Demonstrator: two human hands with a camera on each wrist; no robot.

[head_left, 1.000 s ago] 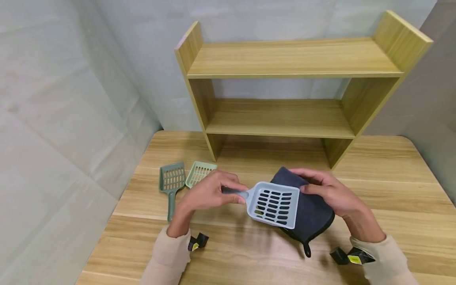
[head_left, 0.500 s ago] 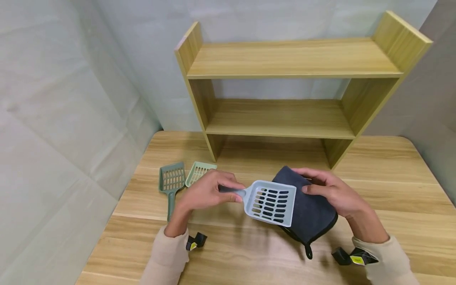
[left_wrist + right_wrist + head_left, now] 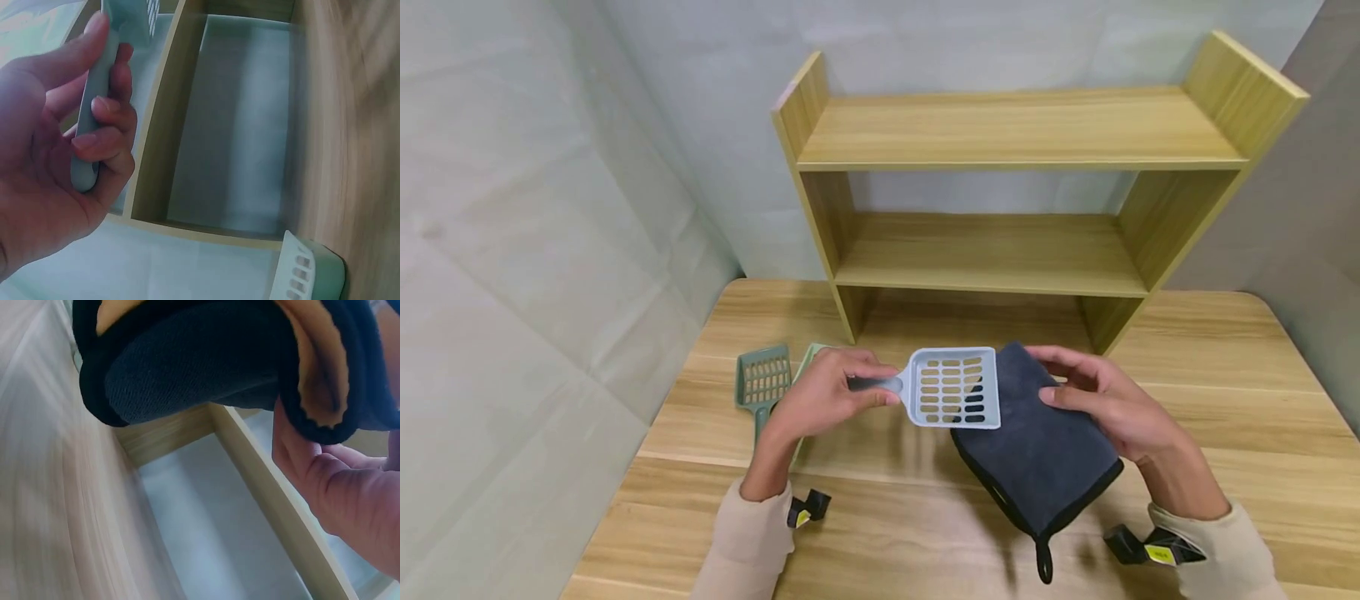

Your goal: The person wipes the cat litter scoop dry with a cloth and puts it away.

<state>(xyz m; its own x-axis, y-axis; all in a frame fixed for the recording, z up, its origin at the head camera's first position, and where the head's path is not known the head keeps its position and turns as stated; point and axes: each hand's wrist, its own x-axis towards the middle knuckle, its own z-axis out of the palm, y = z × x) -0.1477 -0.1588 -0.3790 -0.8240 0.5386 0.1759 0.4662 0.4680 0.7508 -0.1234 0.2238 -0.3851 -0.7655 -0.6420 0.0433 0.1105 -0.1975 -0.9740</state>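
In my left hand (image 3: 831,396) is a pale blue-grey litter scoop (image 3: 941,389), its handle gripped between thumb and curled fingers. The slotted head points right, held above the table. My right hand (image 3: 1112,404) holds a folded dark navy cloth (image 3: 1045,450) by its upper right edge, thumb on top and fingers underneath. Black binding and a hanging loop run along the cloth's edge; the right wrist view shows an orange inner side (image 3: 312,362). The scoop's right edge overlaps the cloth in the head view; whether they touch, I cannot tell.
A dark green scoop (image 3: 762,412) lies on the wooden table (image 3: 880,542) at left. Beside it, a light green scoop (image 3: 805,363) is mostly hidden by my left hand. A two-tier wooden shelf (image 3: 1000,283) stands at the table's back.
The blue-grey scoop has moved up and left, tilting so that table shows through its slots. The cloth has shifted slightly right with my right hand, and more of it shows.
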